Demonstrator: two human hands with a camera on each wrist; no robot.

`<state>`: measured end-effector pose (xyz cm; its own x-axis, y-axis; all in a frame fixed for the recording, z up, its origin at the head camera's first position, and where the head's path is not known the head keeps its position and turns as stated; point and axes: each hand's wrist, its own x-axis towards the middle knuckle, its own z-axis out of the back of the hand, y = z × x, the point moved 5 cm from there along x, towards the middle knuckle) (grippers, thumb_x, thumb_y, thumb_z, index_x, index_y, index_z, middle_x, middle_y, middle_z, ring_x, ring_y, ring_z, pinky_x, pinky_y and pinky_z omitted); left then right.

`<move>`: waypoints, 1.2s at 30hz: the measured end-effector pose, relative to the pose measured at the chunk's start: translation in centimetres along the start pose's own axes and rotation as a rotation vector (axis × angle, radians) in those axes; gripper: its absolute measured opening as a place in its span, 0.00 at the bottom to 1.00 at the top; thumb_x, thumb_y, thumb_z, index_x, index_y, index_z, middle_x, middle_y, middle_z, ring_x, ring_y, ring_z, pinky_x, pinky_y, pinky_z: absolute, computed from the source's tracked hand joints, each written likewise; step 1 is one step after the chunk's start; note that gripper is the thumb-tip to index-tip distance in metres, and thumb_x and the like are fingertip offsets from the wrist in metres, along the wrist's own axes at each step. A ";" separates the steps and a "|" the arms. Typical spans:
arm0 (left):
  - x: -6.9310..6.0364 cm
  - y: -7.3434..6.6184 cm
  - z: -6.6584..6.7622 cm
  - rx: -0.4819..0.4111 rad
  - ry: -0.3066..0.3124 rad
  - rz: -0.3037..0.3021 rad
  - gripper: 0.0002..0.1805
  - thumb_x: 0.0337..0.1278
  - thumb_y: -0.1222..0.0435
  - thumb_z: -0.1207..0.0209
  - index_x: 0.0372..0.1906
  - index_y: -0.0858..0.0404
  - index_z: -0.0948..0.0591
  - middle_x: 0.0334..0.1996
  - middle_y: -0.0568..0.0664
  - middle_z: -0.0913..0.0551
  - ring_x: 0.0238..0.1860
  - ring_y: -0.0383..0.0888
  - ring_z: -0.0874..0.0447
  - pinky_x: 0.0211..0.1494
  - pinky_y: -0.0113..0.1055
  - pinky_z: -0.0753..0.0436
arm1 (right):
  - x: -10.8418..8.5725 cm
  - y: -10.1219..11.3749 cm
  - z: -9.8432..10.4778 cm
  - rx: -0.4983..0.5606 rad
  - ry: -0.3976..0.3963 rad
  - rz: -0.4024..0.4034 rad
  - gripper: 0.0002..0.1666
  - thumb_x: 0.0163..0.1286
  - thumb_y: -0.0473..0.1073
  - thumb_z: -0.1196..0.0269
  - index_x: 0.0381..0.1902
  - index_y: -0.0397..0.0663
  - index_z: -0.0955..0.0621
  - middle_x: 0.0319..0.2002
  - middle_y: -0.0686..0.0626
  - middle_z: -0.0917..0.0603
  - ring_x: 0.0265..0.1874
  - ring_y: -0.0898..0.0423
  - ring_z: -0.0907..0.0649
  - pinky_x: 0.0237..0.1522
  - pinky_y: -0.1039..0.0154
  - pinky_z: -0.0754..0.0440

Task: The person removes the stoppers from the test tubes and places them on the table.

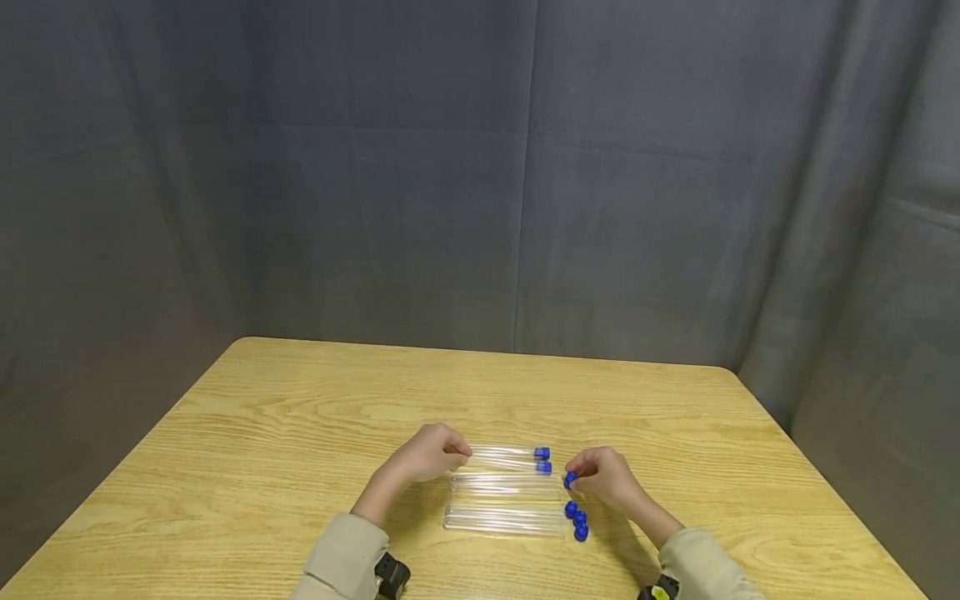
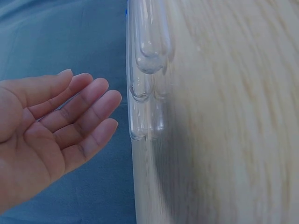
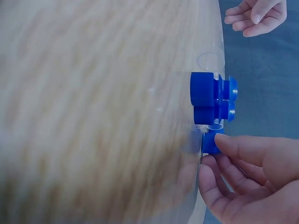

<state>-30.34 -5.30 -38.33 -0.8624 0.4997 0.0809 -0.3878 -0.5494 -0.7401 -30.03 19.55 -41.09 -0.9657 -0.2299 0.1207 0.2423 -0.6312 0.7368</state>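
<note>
My right hand (image 1: pixel 606 477) pinches a blue stopper (image 3: pixel 211 143) between thumb and fingers, near the mouths of the uncapped tubes. Just above the tabletop, my left hand (image 2: pixel 60 126) hovers with relaxed, slightly bent fingers and holds nothing; it is by the rounded left ends of the tubes. Two clear test tubes (image 1: pixel 502 452) at the back have blue caps on their right ends. Several uncapped test tubes (image 1: pixel 506 521) lie side by side in front of them. Several loose blue stoppers (image 1: pixel 581 518) sit to the right, nearer the person.
A wood-grain table (image 1: pixel 285 417) carries everything. Its far edge runs along a grey curtain (image 1: pixel 390 208), which also hangs at both sides. Each wrist wears a black camera mount (image 1: pixel 392 575).
</note>
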 end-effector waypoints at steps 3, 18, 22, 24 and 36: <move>0.0 0.1 0.0 -0.006 -0.001 -0.001 0.09 0.56 0.74 0.48 0.38 0.74 0.20 0.33 0.55 0.19 0.33 0.47 0.20 0.34 0.35 0.21 | 0.0 0.0 0.0 -0.001 0.012 0.012 0.08 0.47 0.22 0.37 0.28 0.32 0.20 0.23 0.48 0.22 0.22 0.57 0.24 0.20 0.66 0.24; 0.4 -0.2 1.0 -0.073 -0.045 -0.001 0.07 0.56 0.71 0.46 0.34 0.72 0.20 0.28 0.53 0.20 0.30 0.44 0.22 0.32 0.35 0.23 | 0.4 1.1 1.5 0.098 0.091 0.052 0.12 0.55 0.25 0.40 0.39 0.24 0.24 0.34 0.36 0.21 0.32 0.48 0.21 0.31 0.61 0.21; 1.0 -0.2 1.2 -0.116 -0.067 -0.004 0.08 0.56 0.72 0.46 0.36 0.73 0.20 0.28 0.53 0.19 0.31 0.45 0.21 0.34 0.35 0.22 | 0.7 0.8 1.9 0.174 0.023 0.035 0.11 0.57 0.24 0.42 0.38 0.22 0.24 0.34 0.34 0.21 0.31 0.48 0.20 0.32 0.60 0.20; 1.3 0.0 1.2 -0.130 -0.077 -0.009 0.08 0.56 0.72 0.46 0.36 0.74 0.20 0.29 0.52 0.19 0.31 0.45 0.20 0.34 0.35 0.22 | 0.8 0.7 2.0 0.207 -0.010 0.029 0.10 0.57 0.24 0.43 0.38 0.22 0.24 0.34 0.33 0.21 0.31 0.49 0.20 0.32 0.59 0.20; 2.1 0.9 1.2 -0.122 -0.117 0.038 0.07 0.55 0.74 0.46 0.35 0.75 0.20 0.29 0.54 0.19 0.32 0.51 0.20 0.34 0.36 0.21 | 1.1 0.8 1.6 0.283 0.003 0.046 0.11 0.58 0.26 0.42 0.39 0.20 0.25 0.34 0.33 0.21 0.31 0.50 0.20 0.33 0.55 0.20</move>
<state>-32.85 -5.57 -37.97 -0.9105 0.3946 0.1233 -0.3179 -0.4777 -0.8190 -31.00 19.97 -39.30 -0.9539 -0.2563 0.1563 0.2497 -0.3884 0.8870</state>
